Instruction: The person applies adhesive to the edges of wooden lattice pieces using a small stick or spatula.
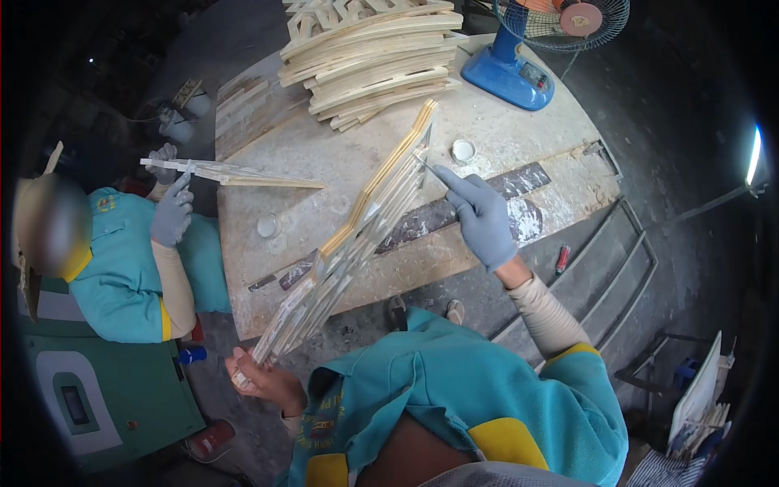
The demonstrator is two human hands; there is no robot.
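My left hand (261,378) is bare and grips the lower end of a long, bent wooden slat frame (357,227), which slants up across the worktable (503,154). My right hand (480,216) wears a grey-blue glove and pinches a thin stick-like tool (428,165). The tool's tip touches the frame's upper part. A small white cup (463,150) stands just beyond that hand.
A co-worker in a teal shirt (122,276) sits at the left, gloved hands (172,213) on another wooden frame (235,173). Stacked curved slats (373,57) and a blue fan (519,75) stand at the table's far side. Another cup (268,226) sits mid-table, and a metal rack (617,268) lies on the floor.
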